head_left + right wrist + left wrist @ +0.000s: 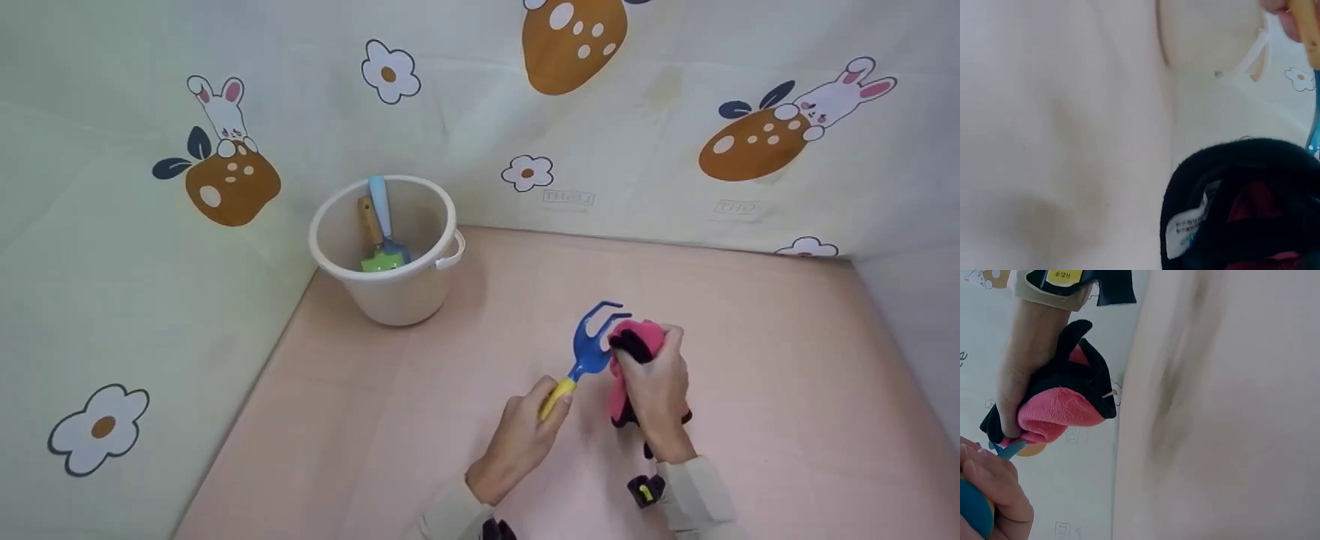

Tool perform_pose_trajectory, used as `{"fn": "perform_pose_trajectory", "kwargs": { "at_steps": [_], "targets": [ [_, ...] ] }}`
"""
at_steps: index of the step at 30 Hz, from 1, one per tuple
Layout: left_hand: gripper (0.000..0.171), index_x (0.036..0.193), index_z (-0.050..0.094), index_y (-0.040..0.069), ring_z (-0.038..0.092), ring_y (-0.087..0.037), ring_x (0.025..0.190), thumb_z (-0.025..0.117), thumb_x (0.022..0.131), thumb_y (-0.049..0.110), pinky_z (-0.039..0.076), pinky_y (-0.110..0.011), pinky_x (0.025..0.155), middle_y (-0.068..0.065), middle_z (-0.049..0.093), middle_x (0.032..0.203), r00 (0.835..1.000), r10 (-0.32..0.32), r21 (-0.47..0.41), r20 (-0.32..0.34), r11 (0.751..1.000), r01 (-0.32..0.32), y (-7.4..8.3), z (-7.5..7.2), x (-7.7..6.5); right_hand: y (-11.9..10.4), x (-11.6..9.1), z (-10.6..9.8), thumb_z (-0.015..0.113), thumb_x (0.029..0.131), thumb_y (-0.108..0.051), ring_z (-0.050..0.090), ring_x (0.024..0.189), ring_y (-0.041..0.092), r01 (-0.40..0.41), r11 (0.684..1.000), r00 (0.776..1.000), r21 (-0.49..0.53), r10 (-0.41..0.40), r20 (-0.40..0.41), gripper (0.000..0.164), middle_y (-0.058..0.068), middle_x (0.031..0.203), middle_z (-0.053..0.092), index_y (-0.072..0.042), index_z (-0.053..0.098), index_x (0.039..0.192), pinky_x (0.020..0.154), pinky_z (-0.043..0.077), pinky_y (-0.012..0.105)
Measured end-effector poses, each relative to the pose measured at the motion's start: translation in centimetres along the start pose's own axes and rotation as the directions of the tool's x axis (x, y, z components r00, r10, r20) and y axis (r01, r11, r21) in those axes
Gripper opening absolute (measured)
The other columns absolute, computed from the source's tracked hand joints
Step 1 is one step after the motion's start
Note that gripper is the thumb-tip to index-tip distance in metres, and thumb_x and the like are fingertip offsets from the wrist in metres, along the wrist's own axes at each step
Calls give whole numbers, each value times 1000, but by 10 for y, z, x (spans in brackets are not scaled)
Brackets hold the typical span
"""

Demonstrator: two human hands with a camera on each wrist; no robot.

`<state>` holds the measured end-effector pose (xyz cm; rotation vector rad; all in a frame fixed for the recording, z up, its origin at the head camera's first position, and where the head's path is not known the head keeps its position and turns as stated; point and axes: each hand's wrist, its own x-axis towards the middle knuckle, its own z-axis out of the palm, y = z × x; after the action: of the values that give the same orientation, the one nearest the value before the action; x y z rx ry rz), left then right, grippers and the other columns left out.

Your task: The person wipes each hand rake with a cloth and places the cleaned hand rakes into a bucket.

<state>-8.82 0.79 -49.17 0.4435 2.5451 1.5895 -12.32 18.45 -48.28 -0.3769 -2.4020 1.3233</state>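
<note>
My left hand (525,431) grips the yellow handle of a small hand rake (590,351), whose blue tines point up and away. With my right hand (660,386) I hold a bunched pink cloth with black edging (643,336) beside the rake head. The cloth overlaps the tines in the head view. From the left wrist, the pink cloth (1067,408) hangs folded below the right hand, close to the rake. The right wrist view shows the cloth's black edge (1252,147) with a white label (1184,232); its red-pink inside is dark there.
A white bucket (401,296) with a side handle stands at the back left. Inside are a tool with a wooden handle (369,220) and green head, and one with a light blue handle (380,206). Patterned sheeting (457,127) walls the pink surface (360,435).
</note>
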Motion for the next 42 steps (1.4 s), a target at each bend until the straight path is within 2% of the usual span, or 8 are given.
{"fn": "perform_pose_trajectory", "kwargs": {
  "at_steps": [5,10,13,20,26,30,35,42],
  "targets": [
    [18,93,53,14,38,-2,51,47,98,30,32,-13,45,8,42,63,995,-93,-62,35,993,95,-1,2,-1,9,2,10,69,84,-25,59,74,31,144,971,980,-192,-167,-104,47,18,91,59,0,43,113,71,53,50],
    [20,94,51,13,38,-4,50,45,98,32,31,-14,44,7,40,63,988,-136,-88,76,986,143,-4,-1,0,14,3,16,73,81,-21,58,69,31,287,906,927,-312,-344,-146,41,18,86,58,1,49,105,69,53,49],
    [23,94,50,11,38,-4,51,45,98,33,31,-14,44,7,40,64,988,-133,-79,84,987,139,-6,-5,2,14,5,14,73,81,-18,59,70,32,319,898,910,-303,-380,-168,39,20,86,59,3,50,104,70,53,48],
    [25,93,51,9,37,-3,51,44,99,33,30,-14,44,7,39,64,995,-77,-47,66,996,80,-10,-13,5,4,9,-9,72,78,-7,59,75,32,311,942,894,-129,-336,-298,38,22,89,60,5,47,104,73,52,34],
    [26,91,50,10,36,-3,50,44,98,34,29,-14,44,7,38,63,997,-65,-46,45,997,68,-4,-14,7,-1,-7,-4,79,70,-2,60,74,27,562,791,781,-240,-603,-159,42,17,86,59,4,50,99,77,54,34],
    [26,91,50,11,36,-2,51,43,99,35,28,-14,44,8,38,64,998,-46,-24,46,999,47,-1,-13,8,-4,-15,2,83,65,-2,60,76,25,650,716,727,-253,-684,-68,46,14,87,59,3,54,101,77,54,32],
    [24,90,49,11,36,-2,52,43,99,33,28,-14,45,8,38,65,999,-24,11,46,1000,23,3,-12,9,-8,-20,-2,82,65,-1,61,80,23,654,731,751,-194,-658,54,47,13,90,62,2,56,104,74,54,41],
    [24,91,49,11,37,-2,53,44,99,33,29,-15,46,7,38,66,997,-29,11,70,1000,28,1,-11,9,-18,-18,-16,67,76,9,59,82,18,426,904,849,34,-413,330,37,9,97,66,-1,60,111,76,52,39]
  ]
}}
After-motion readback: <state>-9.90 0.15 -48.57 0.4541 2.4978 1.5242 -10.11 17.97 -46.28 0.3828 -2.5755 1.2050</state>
